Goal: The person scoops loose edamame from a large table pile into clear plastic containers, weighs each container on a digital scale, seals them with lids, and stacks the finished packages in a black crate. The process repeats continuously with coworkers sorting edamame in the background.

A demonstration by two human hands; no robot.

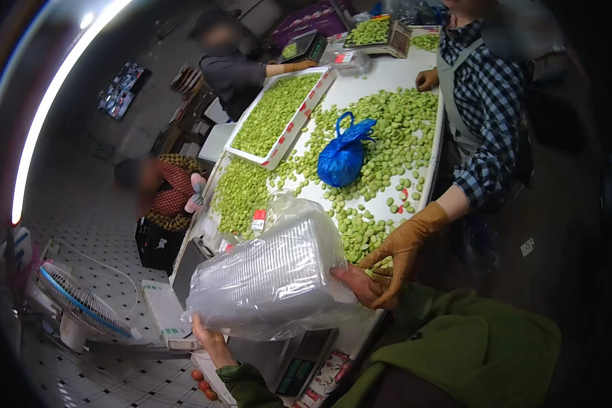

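Observation:
A clear plastic bag holding a long stack of nested clear plastic containers is in front of me, above the near part of the table. My left hand grips its lower left corner, the thumb up against the wrap. On the opposite end, my right hand has its fingers closed on the bag. A co-worker's brown-gloved hand reaches in from the right and overlaps my right hand; whether it touches the bag is unclear. Shelled green broad beans lie loose beyond the bag, around a tied blue plastic bag.
A white foam box full of beans stands farther back. Scales are at the far end, and another scale is below the bag. Three people stand around the table. A fan is at left; tomatoes lie near my left forearm.

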